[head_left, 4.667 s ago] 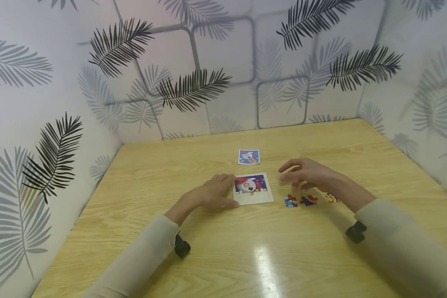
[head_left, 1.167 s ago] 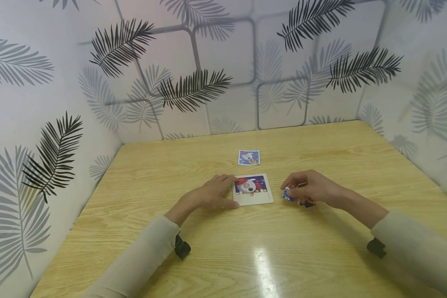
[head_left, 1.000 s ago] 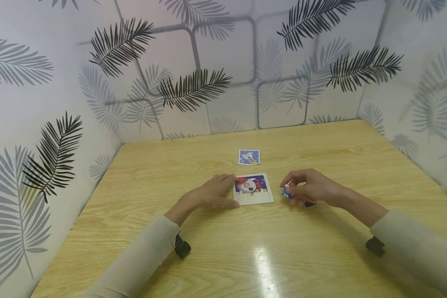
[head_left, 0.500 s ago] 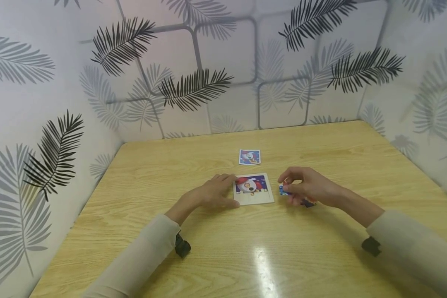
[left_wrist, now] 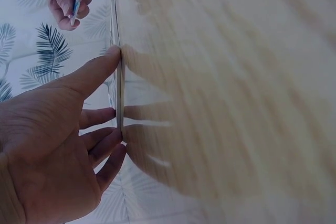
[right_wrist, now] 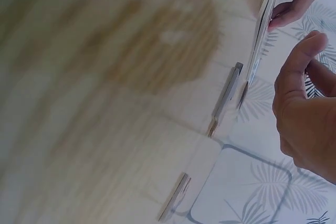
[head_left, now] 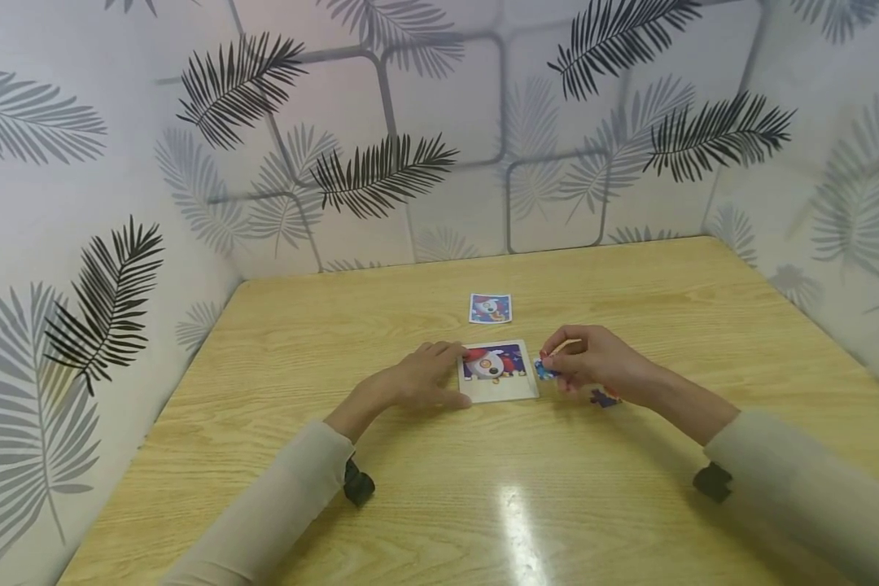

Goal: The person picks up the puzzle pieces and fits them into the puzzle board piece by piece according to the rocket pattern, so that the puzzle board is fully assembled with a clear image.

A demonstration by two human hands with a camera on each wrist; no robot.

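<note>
My left hand (head_left: 426, 378) lies at the left side of a white puzzle tray (head_left: 504, 393), thumb near its front corner and fingertips on its edge. Extended fingers and thumb touch that edge in the left wrist view. The tray's upper part shows a dog in a red hat; its lower part is bare. Between thumb and fingers my right hand (head_left: 602, 362) pinches a blue jigsaw piece (head_left: 544, 371), close to the tray's right edge. Seen from the left wrist, the piece (left_wrist: 75, 8) is raised and tilted on edge. The right wrist view hides it behind the hand.
A dark blue and red jigsaw piece (head_left: 605, 398) lies under the right wrist. In the right wrist view a loose piece (right_wrist: 175, 198) lies farther from the tray. Behind the tray sits a small picture card (head_left: 490, 308) with the same dog. Leaf-patterned walls (head_left: 454, 106) bound the table.
My right hand has picked up the blue piece from the table, turned it in the fingers and carried it left to the tray's edge. My left hand has stayed at the tray.
</note>
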